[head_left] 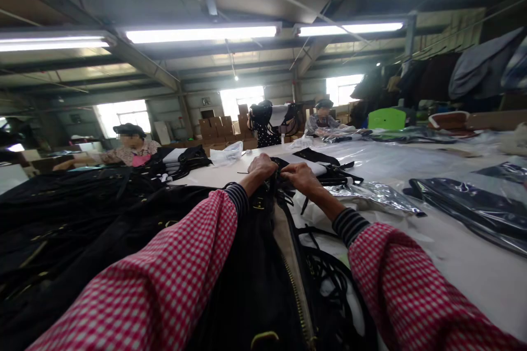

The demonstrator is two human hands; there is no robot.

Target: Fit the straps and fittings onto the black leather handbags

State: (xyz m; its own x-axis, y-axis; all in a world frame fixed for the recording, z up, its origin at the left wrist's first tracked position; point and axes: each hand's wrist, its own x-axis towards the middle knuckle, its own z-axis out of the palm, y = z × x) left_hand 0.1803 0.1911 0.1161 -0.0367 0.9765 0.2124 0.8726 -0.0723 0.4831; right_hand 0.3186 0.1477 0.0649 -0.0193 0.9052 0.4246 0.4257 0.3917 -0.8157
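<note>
A black bag (251, 263) lies in front of me, with gold hardware and an open brass zipper (294, 285) showing a beige lining. Both hands meet at the bag's far end. My left hand (262, 166) is closed around a dark part of it, its fingers partly hidden. Close beside it, my right hand (300, 176) pinches a black strap or edge of the bag with thumb and fingertips. What exactly sits between those fingertips is too small to make out. Below my right forearm are looped black cords (329, 279).
More black bags (74, 214) are heaped at left. Black pieces with white wrapping (185, 160) lie farther back. Plastic-wrapped dark items (473, 203) rest on the white table (444, 252) at right. Co-workers sit at far left (132, 145) and far right (323, 118). A green chair back (386, 119) stands behind.
</note>
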